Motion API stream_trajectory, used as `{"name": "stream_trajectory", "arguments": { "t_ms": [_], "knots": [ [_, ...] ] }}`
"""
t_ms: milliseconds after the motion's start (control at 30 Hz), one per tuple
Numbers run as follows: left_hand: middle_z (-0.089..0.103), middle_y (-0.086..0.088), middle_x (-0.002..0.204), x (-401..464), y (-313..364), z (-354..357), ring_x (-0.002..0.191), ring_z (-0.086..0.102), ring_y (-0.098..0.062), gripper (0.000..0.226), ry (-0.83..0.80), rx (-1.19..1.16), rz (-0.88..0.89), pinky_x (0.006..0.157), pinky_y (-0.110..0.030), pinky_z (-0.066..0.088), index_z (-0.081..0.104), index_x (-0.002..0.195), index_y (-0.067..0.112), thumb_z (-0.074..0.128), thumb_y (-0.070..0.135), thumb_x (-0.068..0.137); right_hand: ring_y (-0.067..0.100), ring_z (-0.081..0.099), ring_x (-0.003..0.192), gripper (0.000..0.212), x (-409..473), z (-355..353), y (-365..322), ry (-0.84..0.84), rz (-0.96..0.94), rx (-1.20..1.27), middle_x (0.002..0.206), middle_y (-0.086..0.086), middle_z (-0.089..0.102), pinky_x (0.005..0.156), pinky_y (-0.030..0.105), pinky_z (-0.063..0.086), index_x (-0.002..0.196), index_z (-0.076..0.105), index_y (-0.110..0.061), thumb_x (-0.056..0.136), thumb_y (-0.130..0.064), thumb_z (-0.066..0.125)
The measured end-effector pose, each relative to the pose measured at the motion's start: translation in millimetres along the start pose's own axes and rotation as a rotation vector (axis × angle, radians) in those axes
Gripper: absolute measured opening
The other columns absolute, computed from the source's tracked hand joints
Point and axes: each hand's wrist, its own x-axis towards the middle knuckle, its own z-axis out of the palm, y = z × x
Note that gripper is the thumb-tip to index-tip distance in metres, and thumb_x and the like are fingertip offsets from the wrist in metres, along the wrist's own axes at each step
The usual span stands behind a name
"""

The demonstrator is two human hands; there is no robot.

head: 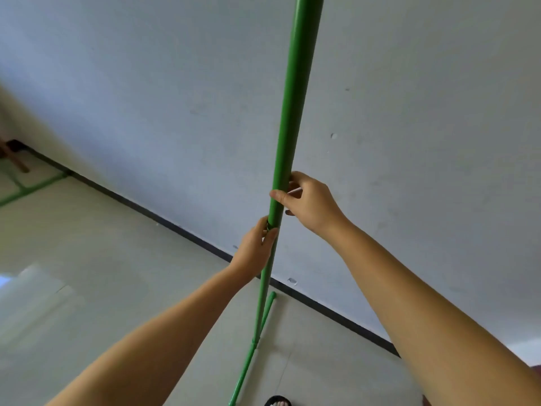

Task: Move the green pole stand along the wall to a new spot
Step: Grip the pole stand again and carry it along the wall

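While the tall green metal pole stand (288, 121) rises near the white wall (409, 112), both hands clasp it, right hand (310, 202) at one o'clock of left hand (257, 249).

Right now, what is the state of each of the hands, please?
Left hand: closed around the tall green metal pole, lower grip.
Right hand: closed around the same pole, just above the left.

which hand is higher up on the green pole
The right hand is the higher one, gripping the green pole from the right side. The left hand holds it just below, from the left.
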Motion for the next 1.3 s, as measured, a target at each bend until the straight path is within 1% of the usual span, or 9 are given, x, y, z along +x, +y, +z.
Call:
{"name": "stream_trajectory", "arguments": {
  "t_ms": [100,200,267,333,400,433,500,800,1300],
  "knots": [
    [0.062,-0.015,0.108,15,10,9,0.093,0.058,-0.027,0.030,0.024,0.023,-0.031,0.080,-0.039,0.048,0.043,0.120,0.014,0.035,0.024,0.093,0.022,0.065,0.082,0.021,21,-14,9,-0.097,-0.042,-0.002,0.082,-0.001,0.061,0.079,0.038,0.056,0.095,0.058,-0.014,0.082,-0.030,0.061],
    [0.062,-0.010,0.105,23,14,16,0.090,0.058,-0.026,0.027,0.056,0.029,-0.074,0.080,-0.043,0.050,0.044,0.117,0.016,0.035,0.023,0.093,0.020,0.063,0.081,0.021,36,-27,16,-0.185,-0.088,-0.001,0.089,0.002,0.060,0.068,0.015,0.049,0.096,0.058,-0.015,0.082,-0.030,0.061],
    [0.060,-0.005,0.106,26,16,20,0.091,0.057,-0.023,0.027,0.101,0.037,-0.102,0.082,-0.039,0.050,0.043,0.119,0.017,0.035,0.023,0.093,0.015,0.060,0.081,0.024,45,-33,18,-0.258,-0.128,-0.011,0.093,0.001,0.061,0.060,0.008,0.045,0.099,0.059,-0.015,0.082,-0.032,0.061],
    [0.060,-0.006,0.106,25,17,28,0.094,0.057,-0.023,0.027,0.169,0.039,-0.128,0.085,-0.041,0.050,0.043,0.118,0.019,0.035,0.022,0.093,0.016,0.061,0.088,0.029,53,-36,21,-0.361,-0.172,-0.006,0.100,0.002,0.063,0.067,0.011,0.048,0.104,0.059,-0.015,0.082,-0.032,0.061],
    [0.062,-0.010,0.104,21,19,39,0.092,0.060,-0.026,0.023,0.250,0.033,-0.173,0.085,-0.048,0.051,0.042,0.113,0.025,0.040,0.024,0.090,0.019,0.062,0.098,0.033,58,-37,25,-0.503,-0.208,-0.007,0.109,0.004,0.065,0.084,0.028,0.054,0.110,0.056,-0.015,0.082,-0.033,0.060],
    [0.063,-0.011,0.102,20,20,44,0.091,0.060,-0.027,0.022,0.280,0.042,-0.205,0.084,-0.050,0.052,0.040,0.111,0.027,0.043,0.025,0.088,0.021,0.062,0.102,0.035,60,-38,24,-0.570,-0.233,-0.028,0.112,0.005,0.065,0.090,0.030,0.051,0.113,0.054,-0.015,0.083,-0.033,0.058],
    [0.063,-0.012,0.097,25,23,47,0.087,0.061,-0.029,0.022,0.294,0.086,-0.266,0.082,-0.050,0.052,0.038,0.108,0.024,0.046,0.026,0.088,0.023,0.062,0.104,0.035,69,-40,24,-0.642,-0.303,-0.102,0.114,0.008,0.064,0.086,0.025,0.046,0.115,0.050,-0.013,0.086,-0.032,0.053],
    [0.060,-0.019,0.113,50,15,11,0.099,0.059,-0.031,0.039,0.323,0.107,-0.375,0.092,-0.048,0.050,0.030,0.126,0.015,0.045,0.020,0.090,0.028,0.065,0.095,0.032,102,-5,16,-0.647,-0.466,-0.055,0.104,0.014,0.066,0.082,0.024,0.048,0.109,0.049,-0.006,0.086,-0.028,0.054],
    [0.056,-0.021,0.119,84,-12,-51,0.095,0.053,-0.021,0.039,0.442,0.014,-0.456,0.089,-0.038,0.047,0.033,0.126,0.011,0.045,0.016,0.090,0.031,0.065,0.097,0.036,152,60,-17,-0.657,-0.479,-0.073,0.108,0.016,0.065,0.084,0.029,0.050,0.113,0.049,-0.006,0.085,-0.028,0.055]
  ]
}}
